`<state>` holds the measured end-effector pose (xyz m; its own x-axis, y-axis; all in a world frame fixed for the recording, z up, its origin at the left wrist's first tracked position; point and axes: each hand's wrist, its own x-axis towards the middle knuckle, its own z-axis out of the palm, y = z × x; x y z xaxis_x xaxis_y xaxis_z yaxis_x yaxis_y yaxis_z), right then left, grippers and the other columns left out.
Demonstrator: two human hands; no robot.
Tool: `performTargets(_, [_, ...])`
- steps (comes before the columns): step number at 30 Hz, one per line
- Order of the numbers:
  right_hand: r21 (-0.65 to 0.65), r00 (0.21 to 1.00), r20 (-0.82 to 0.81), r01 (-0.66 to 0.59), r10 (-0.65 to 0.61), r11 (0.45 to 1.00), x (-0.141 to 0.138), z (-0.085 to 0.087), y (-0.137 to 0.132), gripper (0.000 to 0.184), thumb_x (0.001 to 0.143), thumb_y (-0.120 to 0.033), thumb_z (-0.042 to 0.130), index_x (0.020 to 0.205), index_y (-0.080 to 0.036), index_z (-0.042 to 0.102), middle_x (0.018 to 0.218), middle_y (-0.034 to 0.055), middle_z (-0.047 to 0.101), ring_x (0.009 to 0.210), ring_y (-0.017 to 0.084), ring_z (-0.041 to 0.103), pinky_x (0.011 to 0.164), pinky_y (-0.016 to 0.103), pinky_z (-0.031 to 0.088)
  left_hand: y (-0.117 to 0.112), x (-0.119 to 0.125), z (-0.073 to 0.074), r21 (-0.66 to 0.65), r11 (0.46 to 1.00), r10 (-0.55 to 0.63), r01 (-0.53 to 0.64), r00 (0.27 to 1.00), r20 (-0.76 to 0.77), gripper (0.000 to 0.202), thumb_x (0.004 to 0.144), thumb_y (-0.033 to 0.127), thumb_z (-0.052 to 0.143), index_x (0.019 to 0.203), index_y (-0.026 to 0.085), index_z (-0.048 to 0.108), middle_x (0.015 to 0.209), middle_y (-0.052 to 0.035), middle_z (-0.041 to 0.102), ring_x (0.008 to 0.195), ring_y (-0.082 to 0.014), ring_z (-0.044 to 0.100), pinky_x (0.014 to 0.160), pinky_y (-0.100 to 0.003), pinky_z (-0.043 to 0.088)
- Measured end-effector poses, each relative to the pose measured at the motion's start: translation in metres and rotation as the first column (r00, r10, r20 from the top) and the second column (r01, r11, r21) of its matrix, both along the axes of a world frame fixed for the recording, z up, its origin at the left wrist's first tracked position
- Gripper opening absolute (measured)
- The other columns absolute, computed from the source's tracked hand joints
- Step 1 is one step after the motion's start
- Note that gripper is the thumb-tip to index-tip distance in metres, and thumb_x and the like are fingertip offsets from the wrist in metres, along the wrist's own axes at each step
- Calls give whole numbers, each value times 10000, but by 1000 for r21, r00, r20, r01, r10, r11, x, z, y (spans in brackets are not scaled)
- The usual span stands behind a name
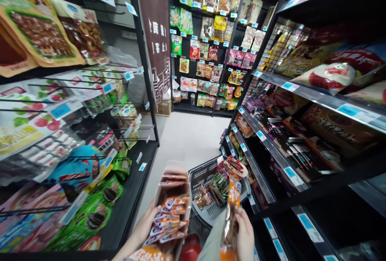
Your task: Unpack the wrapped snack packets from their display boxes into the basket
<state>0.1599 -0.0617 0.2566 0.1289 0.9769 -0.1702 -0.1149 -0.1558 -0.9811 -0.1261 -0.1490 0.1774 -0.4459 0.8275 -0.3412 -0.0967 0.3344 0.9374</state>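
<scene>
My left hand [147,221] grips the side of an open, narrow carton [175,167] holding several orange-and-white snack packets [171,204]. My right hand [245,233] is closed around one long snack packet [229,218], orange at its ends with a clear middle showing brown food. This packet is upright in front of a grey plastic shopping basket [197,174]. Inside the basket lie several packaged snacks [221,182], some green, some red. Part of a pale trouser leg hides the basket's near side. Something red [191,249] shows at the bottom, its kind unclear.
On the left, a black rack [150,92] has bagged snacks on hooks and price labels. Tiered shelves [316,92] with bags and boxes stand close on the right. A wall display [208,44] of packets closes the far end, beyond the pale floor [193,132].
</scene>
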Motion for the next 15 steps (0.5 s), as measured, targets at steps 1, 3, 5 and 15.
performTargets(1, [-23, 989, 135, 57, -53, 998, 7, -3, 2, 346, 626, -516, 593, 777, -205, 579, 719, 24, 661, 675, 195, 610, 584, 275, 474, 0, -1, -3, 5, 1000, -5, 5, 1000, 9, 594, 755, 515, 466, 1215, 146, 537, 1329, -78, 555, 1275, -254, 454, 1106, -343, 291])
performTargets(3, [-68, 920, 384, 109, -74, 992, 22, -9, 5, 402, 618, -546, 519, 818, -207, 599, 811, 47, 683, 803, 250, 617, 702, 324, 473, 0, -2, -6, 5, 1000, -7, 7, 1000, 21, 580, 773, 507, 452, 1221, 146, 529, 1338, -79, 547, 1283, -243, 447, 1105, -338, 290])
performTargets(5, [-104, 844, 536, 80, -12, 991, 35, -17, 8, 448, 639, -562, 444, 865, -211, 606, 843, 66, 692, 835, 283, 618, 738, 357, 456, 0, -2, -8, 2, 1000, 2, -2, 1000, 16, 570, 778, 496, 457, 1219, 142, 528, 1362, -84, 522, 1301, -238, 424, 1114, -340, 273])
performTargets(15, [-140, 722, 676, -70, 147, 988, 10, -102, 67, 303, 680, -431, 411, 772, -219, 607, 783, 113, 706, 756, 274, 663, 655, 348, 476, 1, 2, 7, -5, 1000, 18, -18, 1000, 23, 631, 721, 503, 495, 1226, 126, 523, 1390, -100, 489, 1313, -269, 402, 1127, -366, 247])
